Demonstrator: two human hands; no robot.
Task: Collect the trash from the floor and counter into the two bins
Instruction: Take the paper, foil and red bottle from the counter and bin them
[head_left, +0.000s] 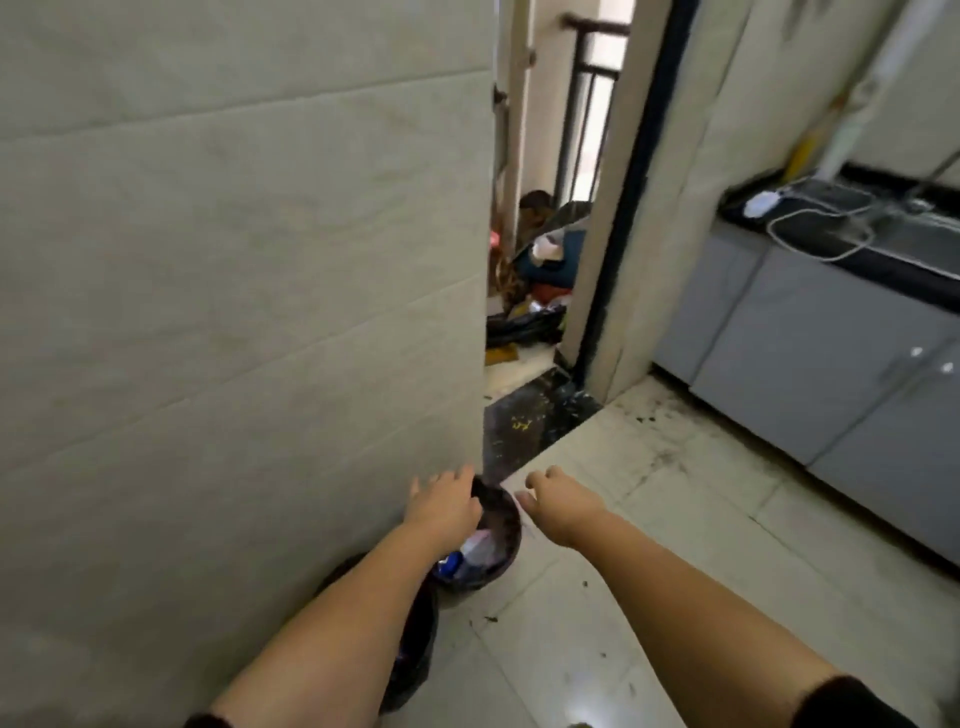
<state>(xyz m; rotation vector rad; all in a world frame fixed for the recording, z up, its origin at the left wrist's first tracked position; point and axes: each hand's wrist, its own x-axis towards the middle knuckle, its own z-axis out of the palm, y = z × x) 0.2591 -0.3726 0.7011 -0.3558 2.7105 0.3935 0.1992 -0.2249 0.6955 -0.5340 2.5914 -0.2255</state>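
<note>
Two round bins lined with black bags stand on the floor against the tiled wall. The farther bin (506, 540) holds white and blue trash (470, 553). The nearer bin (415, 660) is mostly hidden under my left forearm. My left hand (447, 501) reaches over the farther bin's rim with fingers spread and nothing in it. My right hand (558, 496) hovers just right of that bin above the floor, fingers loosely curled and empty.
A tiled wall (234, 286) fills the left. A doorway with a dark threshold (530, 421) leads to a cluttered balcony (535, 291). Grey cabinets (831, 364) with a black counter (883, 260), cables and sink run along the right. Dirt specks dot the floor tiles (649, 519).
</note>
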